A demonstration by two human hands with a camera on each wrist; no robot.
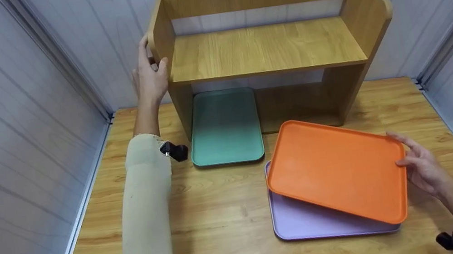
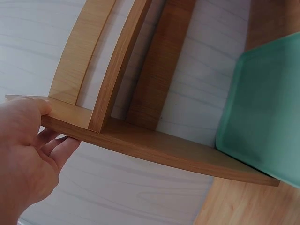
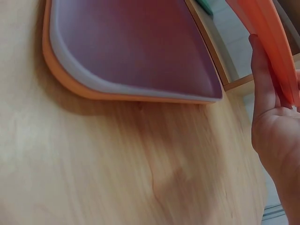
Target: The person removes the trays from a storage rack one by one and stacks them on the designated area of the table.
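Two bare hands, beige sleeves, black wrist mounts

The left hand (image 1: 149, 78) and right hand (image 1: 421, 165) are uncovered; both forearms wear loose, pale beige sleeves, each carrying a small black camera clip near the cuff.

One tray (image 1: 224, 127) under the shelf (image 1: 264, 49) — two stacked trays (image 1: 335, 173) before it, rightward.

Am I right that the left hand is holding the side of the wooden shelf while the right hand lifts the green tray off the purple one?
Not quite: the right hand lifts the orange tray, not the green one, off the purple tray. The head view shows the green tray lying under the wooden shelf, whose side the left hand does hold.
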